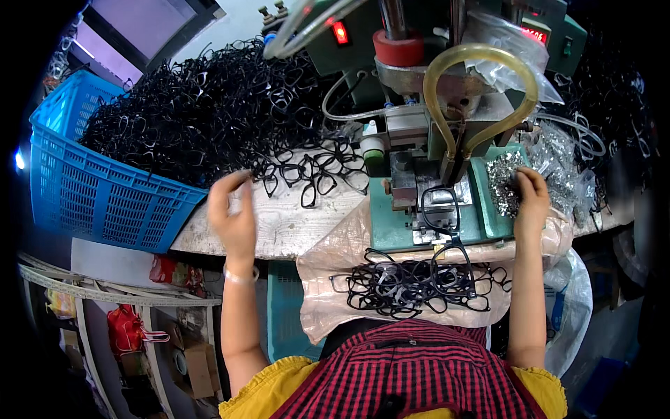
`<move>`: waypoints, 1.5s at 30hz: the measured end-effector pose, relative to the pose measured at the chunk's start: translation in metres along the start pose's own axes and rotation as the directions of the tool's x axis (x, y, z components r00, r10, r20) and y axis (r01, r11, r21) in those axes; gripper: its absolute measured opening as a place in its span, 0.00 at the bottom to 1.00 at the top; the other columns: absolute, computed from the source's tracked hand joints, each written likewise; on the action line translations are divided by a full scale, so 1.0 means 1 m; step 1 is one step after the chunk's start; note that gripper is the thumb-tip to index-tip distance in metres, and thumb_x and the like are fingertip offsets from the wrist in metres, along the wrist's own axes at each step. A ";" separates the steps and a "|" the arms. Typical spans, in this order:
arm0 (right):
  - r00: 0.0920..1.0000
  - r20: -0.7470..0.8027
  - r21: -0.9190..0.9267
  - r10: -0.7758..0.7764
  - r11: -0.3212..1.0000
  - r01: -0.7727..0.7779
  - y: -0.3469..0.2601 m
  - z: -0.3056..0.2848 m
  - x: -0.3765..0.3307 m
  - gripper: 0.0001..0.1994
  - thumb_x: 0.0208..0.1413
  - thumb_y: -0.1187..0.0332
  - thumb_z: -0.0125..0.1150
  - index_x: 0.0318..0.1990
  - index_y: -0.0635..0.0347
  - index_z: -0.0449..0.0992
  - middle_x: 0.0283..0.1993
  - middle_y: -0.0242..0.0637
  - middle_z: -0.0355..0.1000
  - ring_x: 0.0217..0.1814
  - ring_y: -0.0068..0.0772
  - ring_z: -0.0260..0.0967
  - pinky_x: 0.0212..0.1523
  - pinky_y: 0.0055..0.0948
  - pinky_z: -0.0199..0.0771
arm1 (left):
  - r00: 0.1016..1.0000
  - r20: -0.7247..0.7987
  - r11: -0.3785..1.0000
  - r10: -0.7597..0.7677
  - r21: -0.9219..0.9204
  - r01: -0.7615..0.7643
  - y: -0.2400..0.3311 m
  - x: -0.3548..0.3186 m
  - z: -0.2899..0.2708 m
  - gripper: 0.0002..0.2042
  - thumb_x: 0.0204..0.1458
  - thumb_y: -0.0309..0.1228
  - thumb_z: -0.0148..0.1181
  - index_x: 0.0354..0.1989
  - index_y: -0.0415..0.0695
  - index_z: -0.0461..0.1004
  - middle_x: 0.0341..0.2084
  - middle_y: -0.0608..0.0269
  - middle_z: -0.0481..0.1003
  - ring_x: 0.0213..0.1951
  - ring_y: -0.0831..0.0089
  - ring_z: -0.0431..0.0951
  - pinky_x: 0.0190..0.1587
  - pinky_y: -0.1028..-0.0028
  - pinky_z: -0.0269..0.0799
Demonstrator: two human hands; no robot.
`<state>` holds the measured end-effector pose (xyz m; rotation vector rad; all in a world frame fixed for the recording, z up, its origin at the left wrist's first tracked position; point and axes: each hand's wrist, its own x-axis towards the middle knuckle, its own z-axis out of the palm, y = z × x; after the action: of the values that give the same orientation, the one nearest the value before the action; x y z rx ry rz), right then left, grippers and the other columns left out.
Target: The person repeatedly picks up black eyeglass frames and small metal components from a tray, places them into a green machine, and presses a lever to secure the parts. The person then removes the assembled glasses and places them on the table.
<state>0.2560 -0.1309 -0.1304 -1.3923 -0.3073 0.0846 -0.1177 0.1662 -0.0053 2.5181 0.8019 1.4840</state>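
My left hand (pixel 232 209) reaches over the worn white bench top, its fingers on a black eyeglass frame at the edge of a loose row of frames (pixel 310 171). Its grip is blurred. My right hand (pixel 532 197) rests with fingertips in a heap of small silver metal parts (pixel 504 183) on the green machine's table. One black frame (pixel 440 208) sits in the machine's fixture (pixel 426 223) between my hands. A pile of black frames (pixel 419 283) lies on a beige sheet in my lap.
A blue plastic basket (pixel 98 188) heaped with black frames (pixel 202 112) stands at the left. The green press machine (pixel 433 91), with a yellow hose loop (pixel 481 77) and red lights, fills the middle back. Clear bags of metal parts (pixel 565 164) lie at the right. Boxes sit under the bench.
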 end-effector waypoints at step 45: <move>0.872 0.483 0.048 -0.082 0.997 0.068 -0.117 0.076 -0.073 0.20 0.49 0.79 0.62 0.53 0.65 0.72 0.50 0.38 0.75 0.53 0.29 0.71 0.58 0.28 0.68 | 0.951 -0.015 0.601 0.309 -0.772 -0.208 0.147 0.008 0.069 0.05 0.51 0.22 0.61 0.36 0.41 0.80 0.35 0.52 0.81 0.35 0.64 0.82 0.35 0.71 0.71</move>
<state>0.1517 -0.0966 -0.0175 -1.3139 -0.7765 0.3775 -0.0001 0.0554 0.0166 2.0371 -0.2444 1.3147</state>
